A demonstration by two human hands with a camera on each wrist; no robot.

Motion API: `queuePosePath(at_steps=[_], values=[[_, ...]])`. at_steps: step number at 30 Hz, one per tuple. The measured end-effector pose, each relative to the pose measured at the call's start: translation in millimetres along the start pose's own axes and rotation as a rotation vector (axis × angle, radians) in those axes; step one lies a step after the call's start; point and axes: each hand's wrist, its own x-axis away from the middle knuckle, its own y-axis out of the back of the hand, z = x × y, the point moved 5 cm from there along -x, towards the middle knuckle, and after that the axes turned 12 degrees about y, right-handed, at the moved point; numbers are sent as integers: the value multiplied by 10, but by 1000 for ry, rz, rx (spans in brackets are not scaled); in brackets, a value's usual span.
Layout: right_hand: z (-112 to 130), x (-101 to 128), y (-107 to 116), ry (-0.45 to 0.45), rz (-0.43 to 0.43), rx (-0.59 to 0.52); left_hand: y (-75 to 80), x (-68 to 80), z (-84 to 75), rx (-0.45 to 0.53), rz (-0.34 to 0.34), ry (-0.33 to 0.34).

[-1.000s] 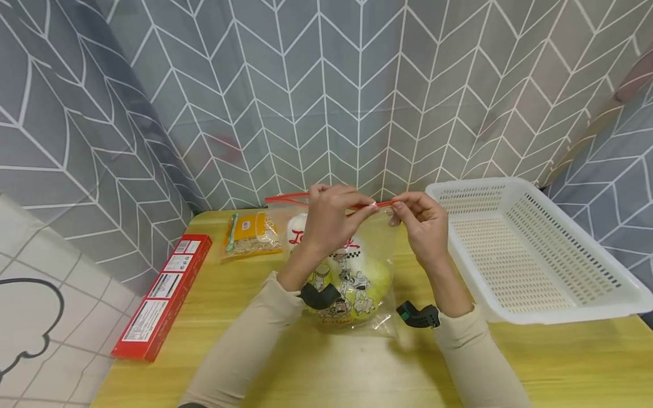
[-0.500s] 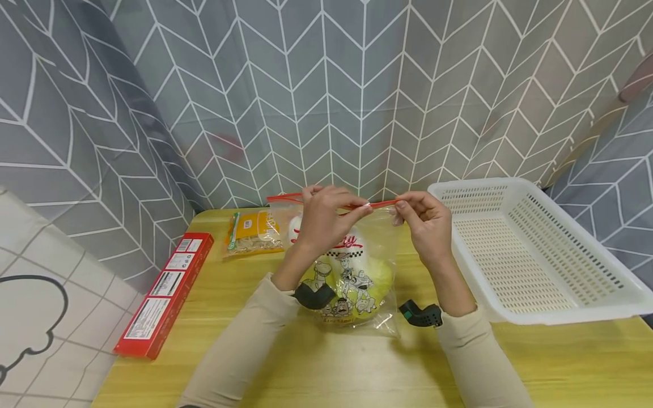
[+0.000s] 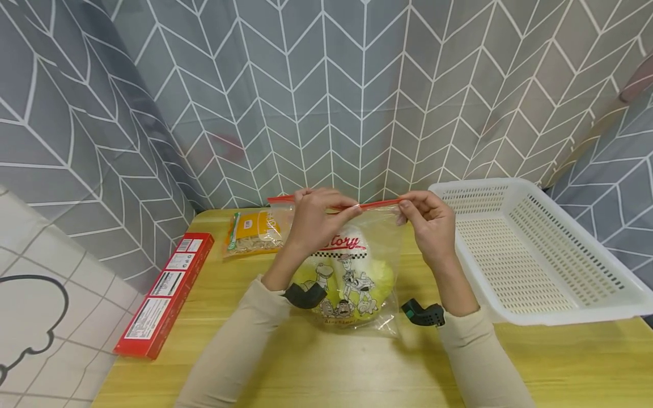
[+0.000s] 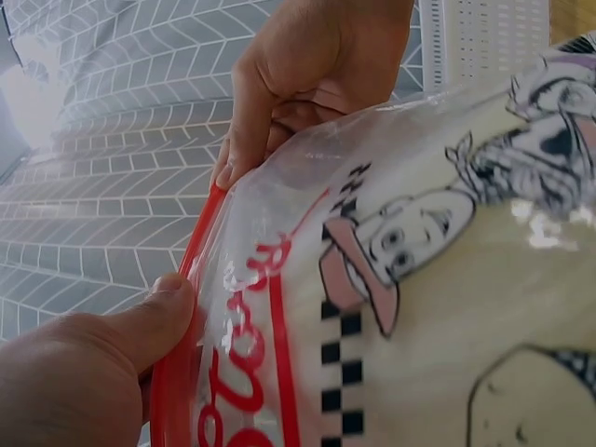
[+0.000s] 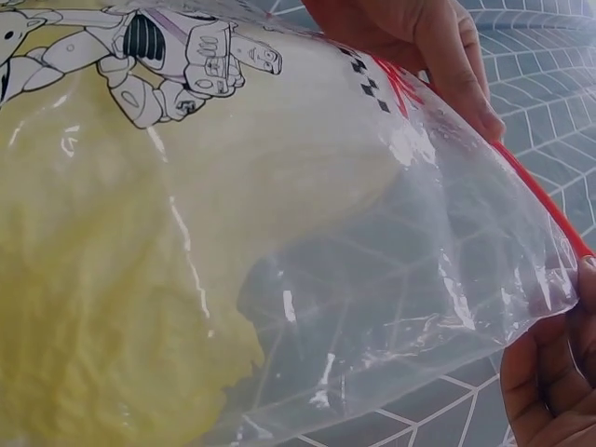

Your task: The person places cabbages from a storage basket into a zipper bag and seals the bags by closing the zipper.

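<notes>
A clear zip bag (image 3: pixel 352 283) printed with cartoon figures stands upright on the table, with whitish and yellow-green contents showing through; what they are I cannot tell. Along its top runs a red zip strip (image 3: pixel 380 204). My left hand (image 3: pixel 318 221) pinches this strip near its middle between thumb and fingers. At the right end of the strip, my right hand (image 3: pixel 431 226) pinches the bag's top corner. In the left wrist view the left thumb (image 4: pixel 163 317) presses against the red strip. The strip's left part lies partly behind my left hand.
A white perforated plastic basket (image 3: pixel 556 309) stands to the right. Left of the bag lies an orange and clear food packet (image 3: pixel 252 232). A long red box (image 3: pixel 163 297) rests at the table's left edge. Behind the wooden table (image 3: pixel 347 374) hangs a grey patterned curtain (image 3: pixel 347 102).
My left hand has slid leftward along the red strip, uncovering more of the bag's print. My right hand keeps its pinch on the right corner, shifted very slightly right.
</notes>
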Motion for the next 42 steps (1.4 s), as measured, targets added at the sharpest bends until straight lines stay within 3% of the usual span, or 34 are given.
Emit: queuePosePath(at_steps=[5,13,26,33,38,42], values=[[5,-3,24,-8,-5,-1,37,13,61,40,24,14],[-29,14,12,-68,28,0,96,47,147,175,122,34],[-1,38,-59,-151,69,7,160,28,223,184,235,139],[-2,35,-90,-117,78,-8,162,11,230,155,335,169],[9,41,-72,-91,86,-28,100,10,233,125,386,145],[17,39,-54,-80,87,-28,62,38,244,168,394,133]])
